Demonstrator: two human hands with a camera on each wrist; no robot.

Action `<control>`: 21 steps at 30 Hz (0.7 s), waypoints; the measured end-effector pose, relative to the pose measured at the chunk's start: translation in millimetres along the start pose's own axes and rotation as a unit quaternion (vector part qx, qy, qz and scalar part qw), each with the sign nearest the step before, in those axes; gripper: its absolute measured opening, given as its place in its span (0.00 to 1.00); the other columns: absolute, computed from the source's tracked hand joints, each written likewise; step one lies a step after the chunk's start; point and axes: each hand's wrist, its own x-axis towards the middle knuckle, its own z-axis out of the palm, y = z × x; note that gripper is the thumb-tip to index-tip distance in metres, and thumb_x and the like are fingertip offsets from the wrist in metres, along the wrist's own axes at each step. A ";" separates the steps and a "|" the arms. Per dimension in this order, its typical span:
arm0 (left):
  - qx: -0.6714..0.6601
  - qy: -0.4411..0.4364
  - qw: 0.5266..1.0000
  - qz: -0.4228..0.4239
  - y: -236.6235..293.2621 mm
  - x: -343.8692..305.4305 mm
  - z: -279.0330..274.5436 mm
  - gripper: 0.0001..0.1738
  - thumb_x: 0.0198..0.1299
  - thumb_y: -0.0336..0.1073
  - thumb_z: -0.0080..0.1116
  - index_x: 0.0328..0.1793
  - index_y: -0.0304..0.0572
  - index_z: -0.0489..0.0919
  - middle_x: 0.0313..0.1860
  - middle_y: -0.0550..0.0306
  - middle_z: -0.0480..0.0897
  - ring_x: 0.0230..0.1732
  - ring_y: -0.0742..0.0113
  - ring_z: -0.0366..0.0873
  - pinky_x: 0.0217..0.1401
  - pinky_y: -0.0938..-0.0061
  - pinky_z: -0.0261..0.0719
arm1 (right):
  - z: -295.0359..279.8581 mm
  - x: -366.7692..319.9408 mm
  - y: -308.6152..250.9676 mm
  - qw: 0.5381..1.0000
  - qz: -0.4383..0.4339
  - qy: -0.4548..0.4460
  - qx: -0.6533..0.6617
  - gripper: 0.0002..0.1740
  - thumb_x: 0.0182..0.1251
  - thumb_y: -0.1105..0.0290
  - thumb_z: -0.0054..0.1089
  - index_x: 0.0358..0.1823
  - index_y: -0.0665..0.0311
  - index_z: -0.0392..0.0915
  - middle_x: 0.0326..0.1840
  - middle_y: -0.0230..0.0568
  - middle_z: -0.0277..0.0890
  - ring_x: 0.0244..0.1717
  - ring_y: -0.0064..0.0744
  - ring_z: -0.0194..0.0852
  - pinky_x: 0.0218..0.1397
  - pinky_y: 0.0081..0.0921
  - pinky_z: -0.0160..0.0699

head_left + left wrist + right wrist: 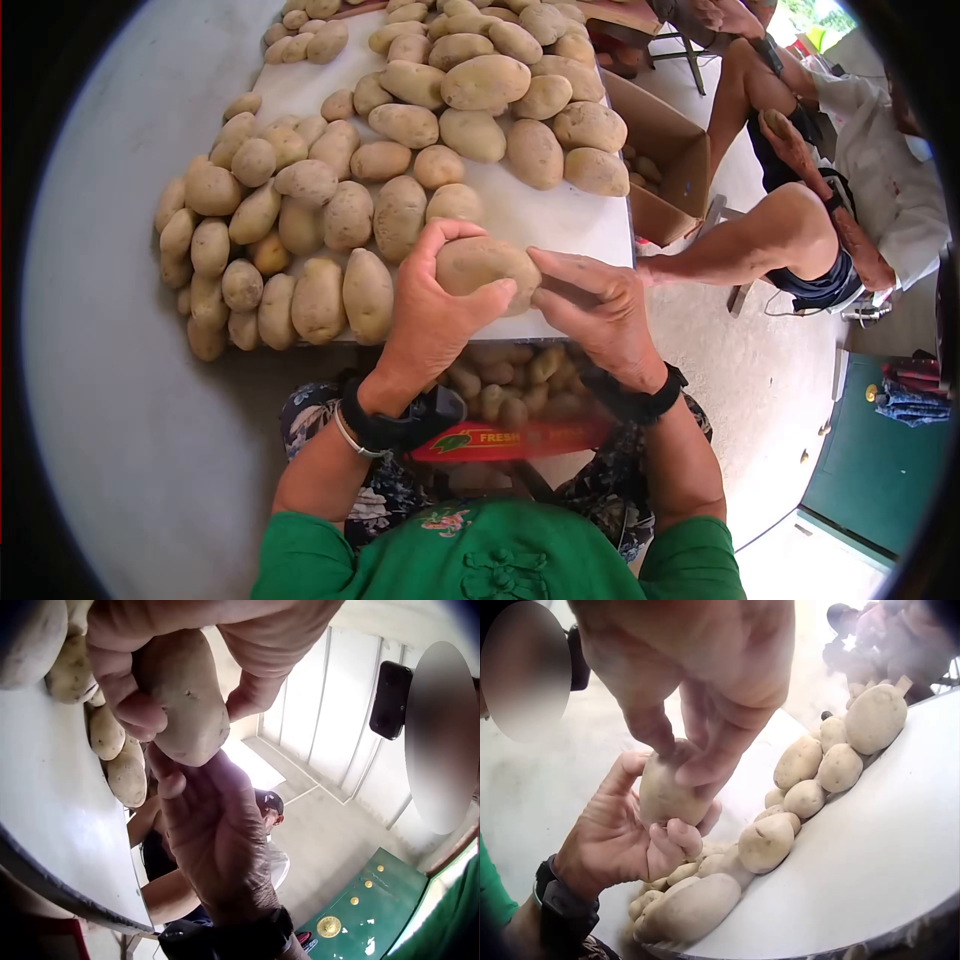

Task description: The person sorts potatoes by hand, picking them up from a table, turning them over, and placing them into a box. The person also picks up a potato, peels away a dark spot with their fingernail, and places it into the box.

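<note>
My left hand [432, 300] grips a large tan potato [485, 268] just above the near edge of the white table [560, 220]; fingers and thumb wrap round it. My right hand [595, 300] touches the potato's right end with its fingertips [545, 262]. In the left wrist view the potato [184, 694] sits between thumb and fingers, the right hand [217, 840] beneath it. In the right wrist view the right fingers [697, 761] press on the potato [664, 791] held in the left hand [622, 832].
Many potatoes [330, 190] cover the table. A box of smaller potatoes [510, 385] with a red rim sits below the table edge by my lap. A cardboard box [660, 150] stands at the table's right. Another person [830, 200] sits at the right.
</note>
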 end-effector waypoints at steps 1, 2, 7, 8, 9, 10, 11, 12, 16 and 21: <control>0.010 0.006 1.000 0.004 -0.4 0.3 0.0 0.23 0.48 0.28 0.64 0.51 0.37 0.70 0.41 0.57 0.78 0.43 0.75 0.75 0.45 0.78 0.78 | -1.6 -0.6 0.0 1.000 0.000 0.003 -0.001 0.19 0.56 0.80 0.62 0.51 0.65 0.79 0.44 0.40 0.81 0.41 0.16 0.76 0.44 0.16 0.79; 0.011 0.004 1.000 0.004 -0.9 0.1 0.3 0.23 0.48 0.28 0.64 0.51 0.37 0.70 0.41 0.57 0.78 0.43 0.75 0.75 0.45 0.78 0.78 | -2.5 -0.5 0.0 1.000 0.017 -0.007 0.006 0.19 0.57 0.80 0.62 0.52 0.66 0.79 0.45 0.39 0.81 0.42 0.17 0.76 0.45 0.17 0.78; -0.244 -0.081 0.959 -0.115 -8.0 -7.1 3.4 0.21 0.62 0.44 0.53 0.58 0.44 0.67 0.45 0.59 0.77 0.39 0.73 0.76 0.32 0.80 0.76 | -2.8 2.4 -4.6 0.963 0.084 -0.048 0.250 0.29 0.59 0.75 0.63 0.63 0.68 0.68 0.49 0.37 0.78 0.46 0.20 0.73 0.55 0.22 0.71; -0.245 -0.077 0.960 -0.108 -13.2 -8.6 7.5 0.21 0.62 0.44 0.53 0.58 0.44 0.67 0.45 0.59 0.77 0.39 0.73 0.76 0.32 0.80 0.76 | -0.2 4.1 -5.2 0.964 0.080 -0.055 0.249 0.29 0.59 0.75 0.63 0.63 0.68 0.68 0.49 0.37 0.78 0.46 0.20 0.73 0.55 0.22 0.71; -0.299 -0.062 0.942 -0.139 -20.0 -10.0 12.9 0.20 0.66 0.48 0.46 0.57 0.46 0.68 0.44 0.60 0.78 0.36 0.73 0.76 0.30 0.80 0.74 | 3.1 5.5 -4.3 0.987 0.031 -0.054 0.149 0.32 0.57 0.72 0.65 0.64 0.68 0.67 0.49 0.39 0.78 0.47 0.23 0.73 0.57 0.24 0.71; -0.350 -0.046 0.920 -0.170 -24.5 -9.6 17.6 0.21 0.69 0.52 0.40 0.57 0.47 0.69 0.44 0.61 0.78 0.33 0.73 0.76 0.28 0.79 0.72 | 6.1 6.9 -2.5 0.997 -0.017 -0.049 0.048 0.35 0.56 0.70 0.67 0.65 0.67 0.65 0.50 0.40 0.77 0.48 0.25 0.74 0.59 0.26 0.70; -0.365 -0.021 0.913 -0.182 -25.9 -7.1 21.6 0.24 0.70 0.55 0.32 0.56 0.49 0.70 0.39 0.63 0.78 0.29 0.75 0.74 0.26 0.79 0.69 | 3.9 7.6 1.0 0.997 0.008 -0.074 0.024 0.41 0.53 0.66 0.69 0.68 0.67 0.60 0.52 0.44 0.75 0.52 0.30 0.73 0.61 0.30 0.68; -0.366 -0.019 0.913 -0.180 -30.0 -5.6 22.1 0.24 0.70 0.55 0.32 0.56 0.49 0.70 0.39 0.63 0.78 0.29 0.75 0.74 0.26 0.79 0.69 | 7.5 7.4 3.5 0.997 0.008 -0.077 0.024 0.41 0.53 0.66 0.69 0.68 0.67 0.60 0.52 0.44 0.75 0.52 0.30 0.73 0.61 0.30 0.68; -0.357 -0.093 0.910 -0.191 -46.4 -9.6 25.3 0.26 0.70 0.57 0.31 0.57 0.47 0.69 0.36 0.59 0.79 0.26 0.75 0.74 0.27 0.82 0.68 | 10.4 8.5 4.1 0.997 0.028 -0.016 0.071 0.39 0.52 0.69 0.68 0.64 0.66 0.58 0.54 0.46 0.73 0.53 0.30 0.72 0.59 0.28 0.69; -0.168 -0.150 0.947 -0.228 -29.1 -17.6 35.3 0.26 0.71 0.52 0.36 0.66 0.44 0.56 0.37 0.51 0.78 0.26 0.74 0.75 0.28 0.82 0.70 | -3.0 32.9 14.5 0.993 -0.033 0.090 -0.075 0.32 0.51 0.74 0.68 0.57 0.65 0.62 0.48 0.47 0.75 0.42 0.31 0.77 0.44 0.26 0.76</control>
